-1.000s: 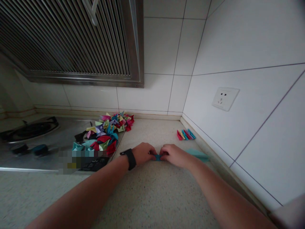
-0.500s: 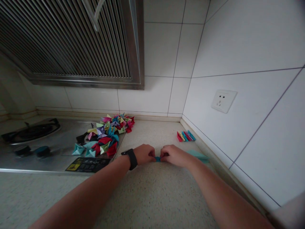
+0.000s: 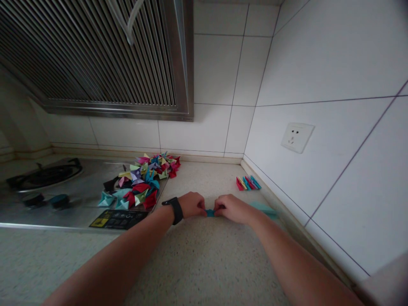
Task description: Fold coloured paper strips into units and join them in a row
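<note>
Between my two hands is a small piece of folded blue paper (image 3: pixel 210 213), mostly covered by my fingers, low over or on the countertop. My left hand (image 3: pixel 193 205), with a black watch on its wrist, pinches the paper's left end. The other end is gripped by my right hand (image 3: pixel 231 207), its thumb and fingers pressed together. Beyond my right wrist lies pale teal paper (image 3: pixel 265 209), partly hidden by the arm. A short row of folded paper pieces (image 3: pixel 248 182) in red, yellow and blue sits farther back by the wall.
A heap of colourful folded paper figures (image 3: pixel 140 187) spreads over the right side of the steel gas stove (image 3: pixel 92 187). Above it hangs a range hood (image 3: pixel 111 63). A tiled wall with a socket (image 3: pixel 297 137) borders the speckled countertop (image 3: pixel 210 259) on the right.
My hands have drawn very slightly apart, so a little more blue paper shows between them. The camera view has shifted a touch.
</note>
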`<state>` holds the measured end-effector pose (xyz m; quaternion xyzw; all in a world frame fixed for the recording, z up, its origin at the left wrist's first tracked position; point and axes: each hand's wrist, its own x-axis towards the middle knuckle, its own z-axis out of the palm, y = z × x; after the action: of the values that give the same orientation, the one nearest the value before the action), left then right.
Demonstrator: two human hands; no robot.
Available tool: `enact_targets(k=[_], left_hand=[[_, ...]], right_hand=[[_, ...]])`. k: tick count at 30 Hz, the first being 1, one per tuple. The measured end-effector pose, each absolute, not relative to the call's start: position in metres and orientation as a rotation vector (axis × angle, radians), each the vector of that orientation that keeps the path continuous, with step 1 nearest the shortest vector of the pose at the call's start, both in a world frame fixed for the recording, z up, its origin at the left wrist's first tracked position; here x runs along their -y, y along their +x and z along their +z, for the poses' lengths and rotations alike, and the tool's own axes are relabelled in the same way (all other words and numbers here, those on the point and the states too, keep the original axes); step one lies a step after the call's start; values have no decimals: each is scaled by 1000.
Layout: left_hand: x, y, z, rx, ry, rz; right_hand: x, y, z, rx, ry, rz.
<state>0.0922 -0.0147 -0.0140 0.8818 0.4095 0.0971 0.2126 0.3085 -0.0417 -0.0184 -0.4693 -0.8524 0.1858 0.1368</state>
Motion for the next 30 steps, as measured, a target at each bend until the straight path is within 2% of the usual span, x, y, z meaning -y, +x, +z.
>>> enact_targets(k=[5,12,16,22,30], left_hand=[[7,89,-17,-1219,2420,261],[9,85,-17,-1147,2409,275],[15,76,-20,-965,2411,391],[16,72,-25,-978,2358,582],[33,84,-15,-876,2338,841]], right_hand=[[41,309,-18,2452,-1374,625],[43,310,-19,2456,-1320,564],[48,312,-17,2452,-1248,541],[50,319,-12,2385,-1285,505],[56,310,-6,2259,-1050,267]])
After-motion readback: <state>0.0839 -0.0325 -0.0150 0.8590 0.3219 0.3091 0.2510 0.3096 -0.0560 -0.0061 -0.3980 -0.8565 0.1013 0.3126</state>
